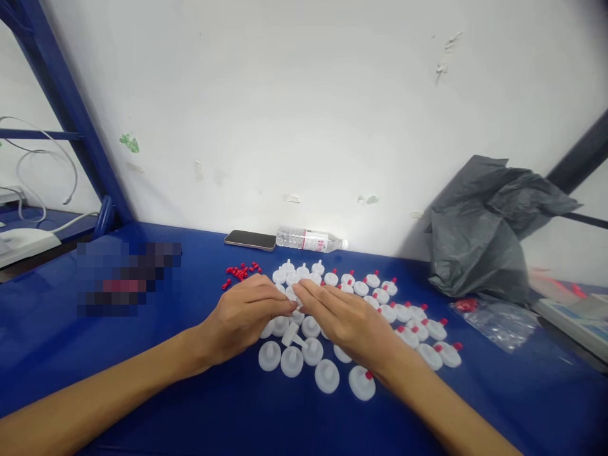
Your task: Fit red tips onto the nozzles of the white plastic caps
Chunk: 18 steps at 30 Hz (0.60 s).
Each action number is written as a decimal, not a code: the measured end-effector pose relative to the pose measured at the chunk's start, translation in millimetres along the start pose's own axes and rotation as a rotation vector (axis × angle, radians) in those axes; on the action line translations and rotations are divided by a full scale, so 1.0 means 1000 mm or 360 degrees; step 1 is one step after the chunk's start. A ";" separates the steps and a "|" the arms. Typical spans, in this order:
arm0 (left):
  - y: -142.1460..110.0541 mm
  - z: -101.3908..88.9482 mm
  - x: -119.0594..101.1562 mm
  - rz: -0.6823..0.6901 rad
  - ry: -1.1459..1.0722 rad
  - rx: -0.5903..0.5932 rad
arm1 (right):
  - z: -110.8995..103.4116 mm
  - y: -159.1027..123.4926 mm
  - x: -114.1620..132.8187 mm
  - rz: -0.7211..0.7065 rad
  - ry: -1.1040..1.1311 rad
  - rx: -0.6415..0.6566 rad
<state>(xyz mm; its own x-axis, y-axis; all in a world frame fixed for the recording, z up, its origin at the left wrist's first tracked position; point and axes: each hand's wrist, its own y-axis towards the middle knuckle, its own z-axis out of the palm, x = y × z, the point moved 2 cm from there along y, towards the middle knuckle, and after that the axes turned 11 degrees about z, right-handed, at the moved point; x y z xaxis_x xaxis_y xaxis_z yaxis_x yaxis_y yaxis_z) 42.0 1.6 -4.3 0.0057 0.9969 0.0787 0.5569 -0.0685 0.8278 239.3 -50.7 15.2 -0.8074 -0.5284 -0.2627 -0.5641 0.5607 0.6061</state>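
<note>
My left hand (251,310) and my right hand (342,315) meet over a spread of white plastic lids with nozzles. The fingers of both are bent together, tip close to tip, and hide whatever is between them. Bare white lids, such as one near the front (327,376), lie below and behind my hands. To the right, several lids have small red caps on their nozzles, like one lid (361,384) beside my right wrist. Loose red caps (242,272) lie in a small heap beyond my left hand. One white lid (291,334) lies tilted on its side.
A phone (250,239) and a plastic bottle (311,240) lie along the wall. At the right are a grey plastic bag (479,234) and a clear bag (503,324). A blurred-out object (128,282) is on the blue table (199,411) at left.
</note>
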 end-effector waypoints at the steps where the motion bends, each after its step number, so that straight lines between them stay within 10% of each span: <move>1: 0.000 0.000 -0.001 0.0006 0.0030 0.0001 | -0.001 0.000 0.000 0.0004 0.0019 -0.0007; 18: 0.000 -0.001 -0.001 -0.0001 0.0057 -0.0016 | 0.002 -0.002 0.003 0.0007 0.0059 -0.0088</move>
<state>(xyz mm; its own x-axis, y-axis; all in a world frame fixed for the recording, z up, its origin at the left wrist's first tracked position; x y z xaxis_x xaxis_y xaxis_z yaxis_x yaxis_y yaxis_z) 41.2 0.6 -3.8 -0.0245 0.9949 0.0979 0.5485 -0.0685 0.8333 237.7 -52.1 12.2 -0.8022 -0.5499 -0.2326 -0.5494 0.5274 0.6481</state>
